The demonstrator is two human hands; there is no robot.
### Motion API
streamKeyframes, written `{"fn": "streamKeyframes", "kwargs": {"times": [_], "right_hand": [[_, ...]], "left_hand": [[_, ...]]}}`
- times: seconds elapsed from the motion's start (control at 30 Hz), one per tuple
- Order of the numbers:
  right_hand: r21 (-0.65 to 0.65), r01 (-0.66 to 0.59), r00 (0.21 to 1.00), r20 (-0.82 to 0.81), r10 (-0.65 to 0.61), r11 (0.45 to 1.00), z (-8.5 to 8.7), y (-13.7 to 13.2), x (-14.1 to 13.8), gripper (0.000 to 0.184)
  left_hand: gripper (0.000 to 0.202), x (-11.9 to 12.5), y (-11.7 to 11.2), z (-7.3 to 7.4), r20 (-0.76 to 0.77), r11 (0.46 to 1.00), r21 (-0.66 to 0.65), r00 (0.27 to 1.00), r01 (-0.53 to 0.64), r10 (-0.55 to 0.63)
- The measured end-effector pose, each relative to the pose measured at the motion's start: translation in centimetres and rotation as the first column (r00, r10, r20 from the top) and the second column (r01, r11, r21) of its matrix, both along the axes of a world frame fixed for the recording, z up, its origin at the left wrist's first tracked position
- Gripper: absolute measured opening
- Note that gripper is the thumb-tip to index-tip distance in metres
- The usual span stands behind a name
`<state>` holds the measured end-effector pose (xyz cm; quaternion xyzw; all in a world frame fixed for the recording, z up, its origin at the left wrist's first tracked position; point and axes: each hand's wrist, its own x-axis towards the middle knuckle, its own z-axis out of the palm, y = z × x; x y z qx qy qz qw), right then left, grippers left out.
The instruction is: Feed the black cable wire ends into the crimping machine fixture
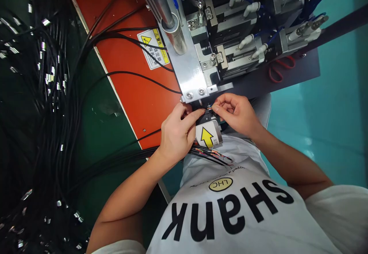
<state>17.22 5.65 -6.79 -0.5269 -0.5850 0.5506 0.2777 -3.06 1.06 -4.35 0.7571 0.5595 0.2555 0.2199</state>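
Observation:
My left hand (176, 131) is closed, with its index finger reaching to the small fixture at the front of the machine (186, 70). A black cable (152, 133) runs into this hand from the left. Opposite it, my right hand (237, 113) pinches thin coloured wires (209, 107) between thumb and fingertips. The two hands' fingertips nearly meet there, and they partly hide the wire ends. Just below the fingers is a metal cover with a yellow arrow label (207, 135). A bundle of black cables (201, 151) with stripped coloured ends lies below my left hand.
Many black cables with shiny metal ends (50, 77) lie on the green surface at left. A warning label (153, 49) is on the orange base (129, 93). Pneumatic cylinders (235, 28) with blue hoses stand behind. Red-handled scissors (277, 70) lie on the dark plate.

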Motion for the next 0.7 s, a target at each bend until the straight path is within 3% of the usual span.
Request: {"fn": "streamKeyframes", "kwargs": {"times": [0.17, 0.33, 0.53, 0.7], "right_hand": [[0.145, -0.006, 0.985, 0.169, -0.019, 0.989, 1.0, 0.0, -0.1, 0.002], [0.122, 0.051, 0.995, 0.079, -0.061, 0.991, 0.9, -0.5, 0.1, 0.007], [0.264, 0.105, 0.989, 0.068, -0.128, 0.959, 0.7, -0.7, -1.0, 0.004], [0.21, 0.148, 0.988, 0.008, -0.153, 0.967, -0.2, -1.1, -1.5, 0.008]], "left_hand": [[0.031, 0.2, 0.1, 0.1, 0.01, 1.0, -0.01, 1.0, -0.011, 0.011], [0.03, 0.3, 0.0, 0.2, 0.012, 1.0, -0.008, 1.0, -0.025, 0.025], [0.029, 0.2, -0.1, 0.1, 0.026, 0.999, -0.005, 0.999, -0.037, 0.037], [0.031, 0.0, -0.2, 0.0, 0.023, 1.0, -0.005, 0.999, -0.025, 0.025]]}}
